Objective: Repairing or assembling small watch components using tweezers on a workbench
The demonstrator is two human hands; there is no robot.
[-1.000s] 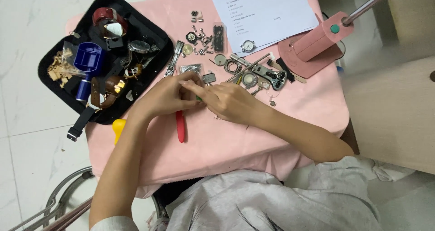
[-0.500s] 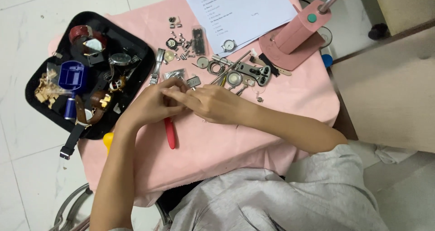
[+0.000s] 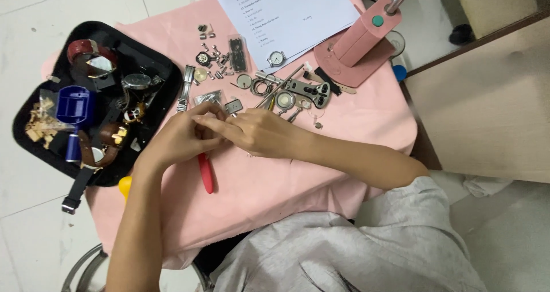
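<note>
both hands meet mid-table on the pink cloth (image 3: 321, 171) — left hand (image 3: 180, 138) and right hand (image 3: 260, 132) with fingertips pressed together, whatever they pinch hidden. a red-handled tool (image 3: 205, 173) lies just under the left hand; the black tray (image 3: 146, 51) of watches sits far left.

Bare table (image 3: 321, 177) is left near the body; passage beyond is blocked by scattered watch parts (image 3: 269, 88), tray (image 3: 160, 68) and press (image 3: 358, 45).

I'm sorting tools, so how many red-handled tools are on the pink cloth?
1: a red-handled tool lies on the pink cloth just below the left hand, its front end hidden beneath the hands. Others may be hidden there.
</note>
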